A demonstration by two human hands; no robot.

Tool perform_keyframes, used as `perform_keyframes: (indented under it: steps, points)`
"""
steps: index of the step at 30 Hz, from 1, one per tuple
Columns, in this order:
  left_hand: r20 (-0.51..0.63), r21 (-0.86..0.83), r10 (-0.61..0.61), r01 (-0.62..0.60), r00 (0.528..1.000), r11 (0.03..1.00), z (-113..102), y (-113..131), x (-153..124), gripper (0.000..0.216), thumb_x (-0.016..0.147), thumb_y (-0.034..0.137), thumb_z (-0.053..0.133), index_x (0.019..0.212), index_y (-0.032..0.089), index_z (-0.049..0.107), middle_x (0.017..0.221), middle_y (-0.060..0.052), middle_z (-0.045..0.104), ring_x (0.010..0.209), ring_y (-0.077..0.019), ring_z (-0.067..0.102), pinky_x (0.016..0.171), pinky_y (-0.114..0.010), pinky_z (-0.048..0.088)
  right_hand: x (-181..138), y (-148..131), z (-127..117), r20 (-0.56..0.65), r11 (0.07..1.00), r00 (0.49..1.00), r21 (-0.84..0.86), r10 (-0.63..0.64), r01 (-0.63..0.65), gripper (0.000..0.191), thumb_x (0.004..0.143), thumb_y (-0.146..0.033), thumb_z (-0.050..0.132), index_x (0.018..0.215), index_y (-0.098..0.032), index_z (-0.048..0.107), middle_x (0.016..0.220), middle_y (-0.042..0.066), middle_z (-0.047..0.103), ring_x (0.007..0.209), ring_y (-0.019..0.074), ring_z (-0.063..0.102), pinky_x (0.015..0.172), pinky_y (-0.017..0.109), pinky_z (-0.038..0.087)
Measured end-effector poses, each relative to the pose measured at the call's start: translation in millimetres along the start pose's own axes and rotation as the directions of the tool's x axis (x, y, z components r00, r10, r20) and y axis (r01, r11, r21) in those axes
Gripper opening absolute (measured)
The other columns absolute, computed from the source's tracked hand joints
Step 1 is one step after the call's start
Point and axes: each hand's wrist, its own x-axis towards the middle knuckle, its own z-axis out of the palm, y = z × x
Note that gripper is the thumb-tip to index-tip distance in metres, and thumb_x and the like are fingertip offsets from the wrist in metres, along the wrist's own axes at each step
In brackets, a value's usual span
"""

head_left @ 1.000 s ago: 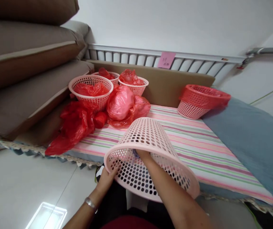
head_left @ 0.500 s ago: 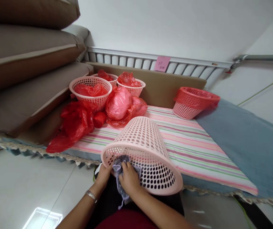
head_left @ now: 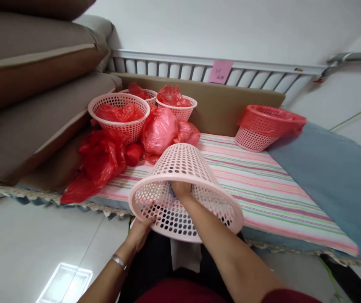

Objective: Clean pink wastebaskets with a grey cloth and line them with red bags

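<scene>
A pink perforated plastic basket [head_left: 180, 162] lies tipped on its side, its wide mouth facing me. My left hand [head_left: 140, 232] grips the lower left of its rim, fingers over the edge. Deep inside the basket is my right hand [head_left: 180, 188], closed on a grey-purple cloth [head_left: 173, 192] pressed near the inner wall. Most of the cloth and the fingertips are hidden behind the hand and the rim.
Pink baskets [head_left: 119, 99] with red plastic bags stand at the back left, beside a bulging red bag [head_left: 159, 130]. A red-lined basket [head_left: 256, 139] sits at right on the striped cloth [head_left: 262, 189]. Brown cushions [head_left: 35, 101] are stacked at left.
My right hand has moved from the basket's lower left rim deep into its interior, taking the cloth along. The mouth has tilted upward slightly; my left hand stays on the rim.
</scene>
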Motion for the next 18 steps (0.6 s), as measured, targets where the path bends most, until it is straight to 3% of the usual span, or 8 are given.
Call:
perform_keyframes:
  steps: [3,5,8,10,14,16,18]
  points:
    - [0.008,-0.017,-0.025,0.025,1.0,1.0,-2,1,-5,0.072,0.067,0.01,0.073,0.134,0.016,0.047,0.126,-0.016,0.063,0.111,-0.0286,0.062,0.102,-0.045,0.041,17,6,4,-0.09,0.994,0.994,0.088,-0.054,0.062,0.041,0.095,-0.033,0.033,0.131,-0.019,0.047,0.131,0.009,0.053,0.126,0.025,0.039,0.107,0.044,0.025]
    - [-0.012,-0.015,-0.015,0.015,1.0,1.0,-2,0,-6,0.073,0.066,0.012,0.075,0.133,0.016,0.048,0.124,-0.016,0.064,0.111,-0.0288,0.062,0.1,-0.044,0.043,11,4,7,-0.069,0.993,0.997,0.107,-0.039,0.047,0.04,0.095,-0.031,0.034,0.13,-0.018,0.048,0.131,0.009,0.053,0.125,0.0252,0.04,0.107,0.043,0.027]
    - [-0.067,0.008,0.005,-0.004,0.998,1.0,0,-3,-5,0.07,0.067,0.022,0.078,0.132,0.017,0.05,0.119,-0.015,0.067,0.105,-0.028,0.065,0.096,-0.043,0.046,-27,-9,6,0.083,0.998,0.997,0.065,-0.003,-0.003,0.038,0.088,-0.022,0.043,0.123,-0.016,0.054,0.125,0.012,0.056,0.116,0.0264,0.049,0.1,0.038,0.035]
    - [-0.119,0.005,0.027,-0.027,0.993,1.0,-1,-4,-4,0.066,0.067,0.032,0.079,0.127,0.017,0.055,0.118,-0.014,0.068,0.104,-0.0282,0.065,0.096,-0.043,0.047,-67,-18,4,0.15,0.998,0.988,0.062,-0.04,0.031,0.036,0.081,-0.018,0.049,0.116,-0.016,0.058,0.117,0.013,0.059,0.106,0.0256,0.055,0.093,0.034,0.041]
    - [-0.175,0.017,0.082,-0.08,0.981,0.997,-3,-3,-2,0.051,0.071,0.047,0.072,0.112,0.017,0.066,0.12,-0.011,0.068,0.114,-0.0262,0.06,0.105,-0.039,0.039,-145,-28,0,0.206,0.958,0.938,0.136,-0.278,0.254,0.03,0.074,-0.02,0.055,0.103,-0.019,0.061,0.107,0.01,0.059,0.1,0.0245,0.056,0.087,0.033,0.044]
    - [-0.157,0.042,0.088,-0.082,0.984,0.996,-2,-1,-1,0.047,0.074,0.049,0.07,0.107,0.016,0.069,0.12,-0.011,0.068,0.116,-0.0252,0.059,0.108,-0.037,0.035,-161,-29,-3,0.222,0.946,0.926,0.177,-0.306,0.27,0.027,0.072,-0.021,0.057,0.099,-0.02,0.061,0.105,0.008,0.059,0.098,0.0237,0.057,0.085,0.032,0.044]
    - [-0.126,0.038,0.089,-0.085,0.988,0.996,1,0,-1,0.047,0.073,0.047,0.071,0.108,0.016,0.068,0.115,-0.011,0.07,0.113,-0.0261,0.061,0.106,-0.039,0.037,-157,-27,-9,0.217,0.953,0.941,0.218,-0.258,0.211,0.027,0.072,-0.021,0.057,0.099,-0.02,0.061,0.105,0.008,0.06,0.097,0.0232,0.058,0.085,0.032,0.045]
